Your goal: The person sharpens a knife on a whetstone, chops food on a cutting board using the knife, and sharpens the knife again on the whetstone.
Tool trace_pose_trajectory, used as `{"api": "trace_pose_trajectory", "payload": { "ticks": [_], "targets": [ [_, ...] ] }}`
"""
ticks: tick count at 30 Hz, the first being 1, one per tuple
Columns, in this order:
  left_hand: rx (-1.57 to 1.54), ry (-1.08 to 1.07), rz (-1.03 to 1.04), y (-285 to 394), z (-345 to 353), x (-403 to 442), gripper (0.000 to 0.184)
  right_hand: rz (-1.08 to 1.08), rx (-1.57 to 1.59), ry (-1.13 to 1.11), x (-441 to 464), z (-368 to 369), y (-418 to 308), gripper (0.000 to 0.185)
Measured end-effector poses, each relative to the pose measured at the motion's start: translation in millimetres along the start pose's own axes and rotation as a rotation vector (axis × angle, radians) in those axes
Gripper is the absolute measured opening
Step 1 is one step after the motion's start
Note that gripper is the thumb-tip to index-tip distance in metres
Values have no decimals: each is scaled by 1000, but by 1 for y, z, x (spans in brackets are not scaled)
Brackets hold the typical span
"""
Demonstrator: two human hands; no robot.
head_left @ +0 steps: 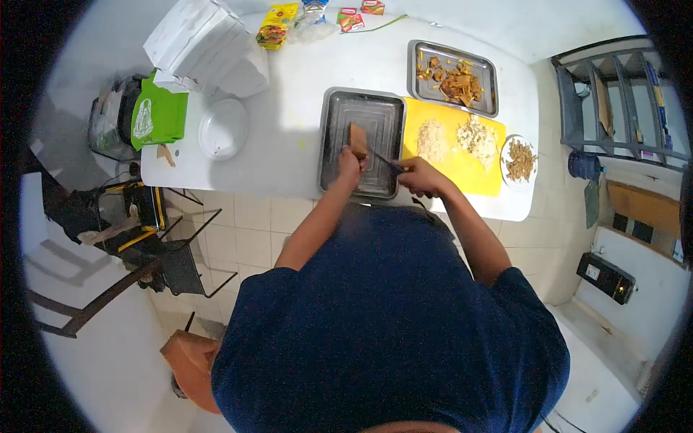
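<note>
My left hand [351, 164] is closed round the lower end of a brown block [357, 137] over a dark metal tray [326, 144]. My right hand [421, 177] grips the dark handle of a knife [385, 160] at the tray's right edge, with the blade pointing toward the block. Whether the blade touches the block is too small to tell. Right of the tray lies a yellow cutting board [473, 180], bearing a pale chopped pile [432, 140] and a second chopped pile [476, 140].
Another metal tray [493, 86] with brown pieces stands behind the board. A plate [520, 185] of brown strips sits at the right. Farther left are a clear round lid or plate [223, 128], a green bag [159, 112], a white box [195, 43] and a yellow packet [277, 26].
</note>
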State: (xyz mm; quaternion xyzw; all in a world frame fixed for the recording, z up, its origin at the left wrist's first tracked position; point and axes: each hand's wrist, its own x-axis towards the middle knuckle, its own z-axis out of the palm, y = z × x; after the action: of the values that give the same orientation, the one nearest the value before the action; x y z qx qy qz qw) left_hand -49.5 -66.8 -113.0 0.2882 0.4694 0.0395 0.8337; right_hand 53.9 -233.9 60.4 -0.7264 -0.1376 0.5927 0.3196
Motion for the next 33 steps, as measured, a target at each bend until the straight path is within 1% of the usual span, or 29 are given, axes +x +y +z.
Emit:
{"api": "trace_pose_trajectory", "payload": {
  "ticks": [2, 3, 4, 5, 7, 8, 11, 12, 14, 17, 18, 21, 23, 24, 26, 27, 28, 29, 31, 32, 33],
  "targets": [
    [44, -68, 15, -10, -9, 13, 44, -114, -125, 123, 20, 4, -3, 52],
    [48, -33, 21, -9, -7, 9, 44, -176, -185, 191, 36, 6, -4, 52],
    [53, -4, 29, -4, -1, 3, 45, -577, -414, 418, 68, 12, 14, 50],
    [58, 24, 36, -2, 5, 0, 45, -530, -457, 383, 80, 14, 14, 50],
    [42, 14, 58, -6, 3, 7, 44, -430, -541, 303, 92, 22, 6, 49],
    [31, 14, 66, -10, 0, 9, 44, -301, -571, 311, 90, 32, 5, 50],
    [-76, 17, 6, -16, -5, 20, 42, -532, -567, 398, 73, 44, 34, 53],
    [-82, 30, -3, -18, -7, 17, 42, -373, -490, 265, 51, 42, 27, 54],
    [-93, 45, -8, -12, -5, 12, 41, -61, -337, 13, -4, 22, -16, 56],
    [-45, -78, 33, -6, -5, 1, 41, -44, -220, -50, -12, -7, -20, 58],
    [-36, -63, 29, -6, -5, 1, 41, -90, -253, 24, -20, -7, -38, 57],
    [-3, -11, 19, -12, -8, 11, 42, -226, -357, 169, 39, 0, -24, 57],
    [18, 22, 18, -19, -12, 26, 42, -408, -583, 291, 93, 18, 14, 57],
    [14, 20, 11, -16, -8, 26, 42, -499, -702, 354, 109, 20, 22, 57],
    [-2, 30, -8, -14, -6, 21, 43, -421, -602, 348, 102, 29, 22, 56],
    [18, 19, 14, -15, -5, 23, 43, -382, -553, 337, 94, 36, 24, 56],
    [37, 13, 34, -16, -6, 26, 43, -380, -602, 304, 72, 36, 17, 57],
    [57, 7, 53, -19, -8, 27, 43, -343, -581, 226, 55, 31, 12, 57],
    [-21, 139, 32, -22, -4, 26, 44, -275, -540, 84, 25, 12, 1, 58],
    [-61, 196, 25, -21, 3, 27, 44, -201, -480, 7, 10, -5, -10, 58],
    [-66, 120, 3, -16, 6, 23, 44, -128, -422, -67, -5, -24, -24, 57]
  ]
}}
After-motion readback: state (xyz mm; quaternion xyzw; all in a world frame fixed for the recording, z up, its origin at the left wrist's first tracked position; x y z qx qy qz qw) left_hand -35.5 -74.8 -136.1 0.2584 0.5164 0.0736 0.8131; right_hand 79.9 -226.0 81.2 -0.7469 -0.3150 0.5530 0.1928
